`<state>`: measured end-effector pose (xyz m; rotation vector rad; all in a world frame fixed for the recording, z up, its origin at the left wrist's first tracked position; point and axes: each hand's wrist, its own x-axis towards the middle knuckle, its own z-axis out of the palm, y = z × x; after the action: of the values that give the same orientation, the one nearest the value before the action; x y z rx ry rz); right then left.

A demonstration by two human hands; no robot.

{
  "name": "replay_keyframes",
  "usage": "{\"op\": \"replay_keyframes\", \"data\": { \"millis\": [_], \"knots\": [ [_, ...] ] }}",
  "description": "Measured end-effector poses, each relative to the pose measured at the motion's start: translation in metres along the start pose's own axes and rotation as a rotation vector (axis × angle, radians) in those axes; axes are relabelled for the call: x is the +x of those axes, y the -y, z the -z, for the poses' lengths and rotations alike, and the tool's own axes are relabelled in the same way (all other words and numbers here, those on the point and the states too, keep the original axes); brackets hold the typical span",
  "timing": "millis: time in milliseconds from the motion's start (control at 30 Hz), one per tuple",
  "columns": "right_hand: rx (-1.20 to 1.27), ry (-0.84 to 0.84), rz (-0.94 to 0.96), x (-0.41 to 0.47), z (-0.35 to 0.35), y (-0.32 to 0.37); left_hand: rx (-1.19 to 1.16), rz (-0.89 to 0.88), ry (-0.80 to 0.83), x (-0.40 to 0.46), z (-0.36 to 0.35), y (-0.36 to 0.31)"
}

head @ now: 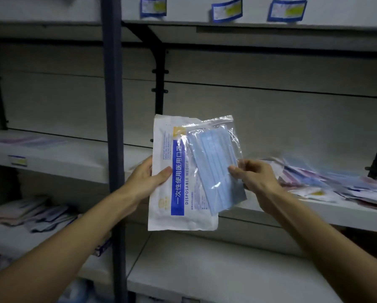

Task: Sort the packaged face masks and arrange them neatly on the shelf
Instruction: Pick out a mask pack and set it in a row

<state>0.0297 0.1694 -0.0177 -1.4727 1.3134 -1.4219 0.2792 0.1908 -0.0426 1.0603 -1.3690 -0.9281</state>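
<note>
While the left hand (147, 179) pinches the white mask packet (172, 193) with thumb on front, the right hand (254, 174) pinches a clear bag of blue masks (213, 162) lying over it. Both are held up before the shelf (314, 212), where more mask packets (327, 184) lie.

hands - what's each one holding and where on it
Left hand grips the white printed mask pack by its left edge; right hand pinches the clear bag of blue masks at its right edge.

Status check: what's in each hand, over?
Left hand grips white mask pack. Right hand pinches clear bag of blue masks, overlapping it. Loose pile on shelf behind.
</note>
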Motion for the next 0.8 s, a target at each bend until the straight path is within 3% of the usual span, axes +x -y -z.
{"op": "replay_keyframes", "data": {
  "millis": [433,633,800],
  "knots": [
    [0.070,0.166,0.082,-0.037,-0.238,0.054,0.082,-0.023,-0.167,-0.056,0.246,-0.009],
    [0.050,0.162,0.136,-0.046,-0.354,0.072,0.189,0.009,-0.404,-0.065,0.360,0.003],
    [0.075,0.117,0.124,-0.029,-0.425,0.082,0.194,0.103,-0.496,-0.051,0.437,0.024]
  ]
}}
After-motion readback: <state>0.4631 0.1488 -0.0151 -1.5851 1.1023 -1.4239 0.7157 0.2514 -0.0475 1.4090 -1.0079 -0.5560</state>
